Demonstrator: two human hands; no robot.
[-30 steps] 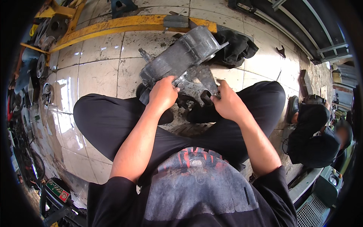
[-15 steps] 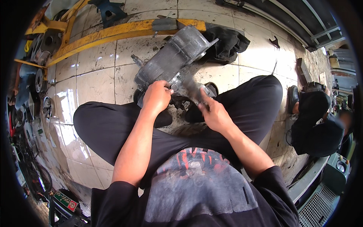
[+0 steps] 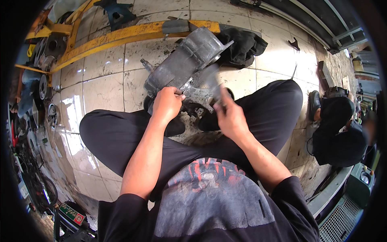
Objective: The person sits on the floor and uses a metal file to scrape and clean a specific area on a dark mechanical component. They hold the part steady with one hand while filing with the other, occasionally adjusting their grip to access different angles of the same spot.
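A grey cast-metal gearbox housing (image 3: 175, 64) lies tilted on the floor between my bent legs, its surface dirty and worn. At its lower left edge, my left hand (image 3: 168, 103) is closed with thumb and forefinger on the metal; what lies under the fingers is partly hidden. My right hand (image 3: 231, 117) is wrapped round the handle of a hand tool (image 3: 210, 78), whose head is smeared by motion, so its kind cannot be made out. That tool is over the right side of the housing, near a rough bracket-like part (image 3: 199, 97).
Behind the housing runs a yellow steel frame (image 3: 121, 34), with a black cloth (image 3: 242, 46) beside it. A small dark fork-shaped part (image 3: 294, 43) lies on the tiles. At the right sits another person (image 3: 336, 133) in dark clothes. Assorted parts (image 3: 42, 86) crowd the left side.
The tool's blurred head has moved up and slightly right, and my right hand has turned more upright with it. My left hand and the housing stay in place.
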